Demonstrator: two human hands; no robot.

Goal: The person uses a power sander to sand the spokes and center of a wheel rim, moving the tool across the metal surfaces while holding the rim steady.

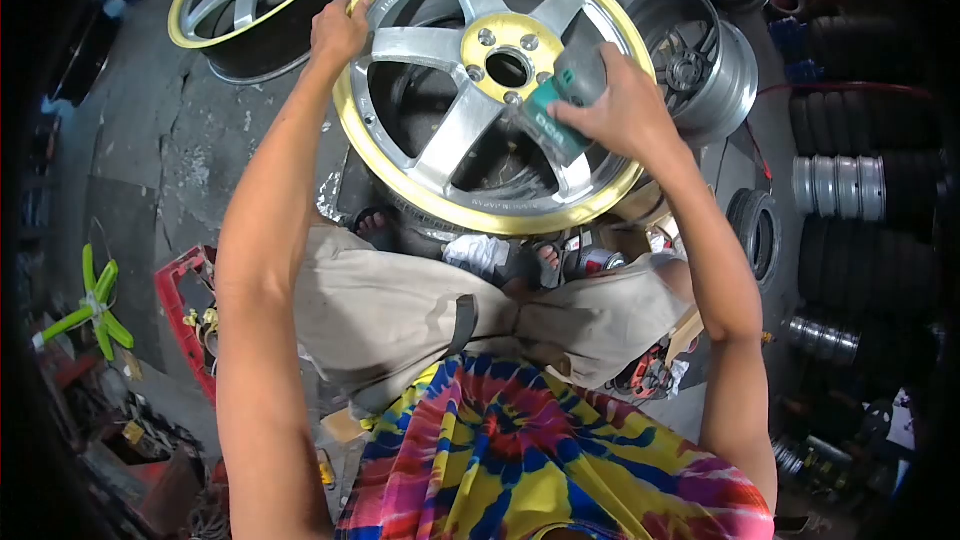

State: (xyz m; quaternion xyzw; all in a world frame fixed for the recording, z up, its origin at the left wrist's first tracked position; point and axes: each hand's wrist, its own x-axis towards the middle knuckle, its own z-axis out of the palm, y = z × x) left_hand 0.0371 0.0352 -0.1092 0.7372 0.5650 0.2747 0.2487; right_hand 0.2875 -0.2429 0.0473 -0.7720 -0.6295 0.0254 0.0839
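Note:
A large alloy wheel rim [436, 138] with bare silver spokes, a yellow outer lip and a yellow hub stands tilted in front of my knees. My left hand [340, 32] is closed over its upper left edge, the fingers curled around the lip. My right hand [632, 105] grips a teal and dark grey power tool [560, 118], fingers wrapped around its body. The tool's lower end overlaps the lower right spoke, and its outline is smeared by motion. Its exact kind cannot be made out.
A similar yellow-lipped rim [245, 2] lies at the upper left. Another silver rim [735, 80] rests close on the right. A tyre [755, 235] and stacked wheels [840, 188] line the right side. A red crate [188, 315] and a green star-shaped wheel piece [95, 302] are on the left.

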